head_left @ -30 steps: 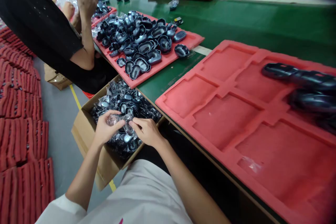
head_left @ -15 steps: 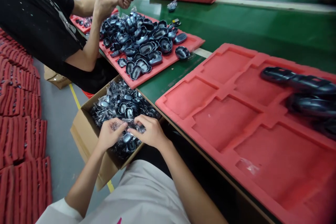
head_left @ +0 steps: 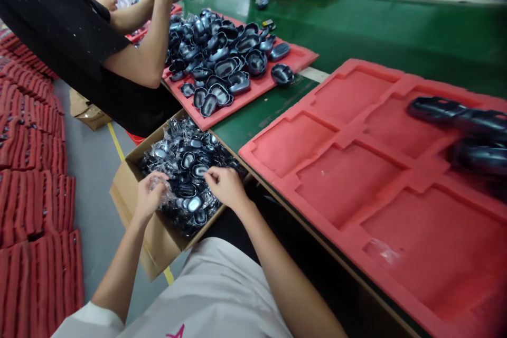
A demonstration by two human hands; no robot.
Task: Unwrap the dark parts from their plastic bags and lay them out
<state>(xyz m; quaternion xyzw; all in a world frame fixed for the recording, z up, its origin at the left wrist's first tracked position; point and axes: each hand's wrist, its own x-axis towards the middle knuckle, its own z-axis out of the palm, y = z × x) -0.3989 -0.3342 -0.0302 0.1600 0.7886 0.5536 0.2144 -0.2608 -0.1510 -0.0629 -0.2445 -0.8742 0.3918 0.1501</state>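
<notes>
My left hand (head_left: 151, 194) is closed on a crumpled clear plastic bag (head_left: 165, 190) at the left side of an open cardboard box (head_left: 137, 216). To its right, my right hand (head_left: 226, 186) has thumb and fingers pinched together over the box. A dark blue oval plastic shell (head_left: 199, 170) lies right at those fingertips; I cannot tell whether they grip it. Beneath both hands the box is filled with glossy dark blue shells (head_left: 194, 204), many wrapped in clear film.
A red foam tray (head_left: 257, 97) heaped with shells sits on the green table (head_left: 293, 100). Closer on the right, another red foam tray (head_left: 344, 142) has dark parts (head_left: 463, 116) at its far end. A co-worker's arm (head_left: 146, 58) is at left. Red foam stacks (head_left: 39, 206) line the floor.
My hands have moved apart, the left drawing the clear plastic leftward. The co-worker's hands have risen. The view has shifted slightly.
</notes>
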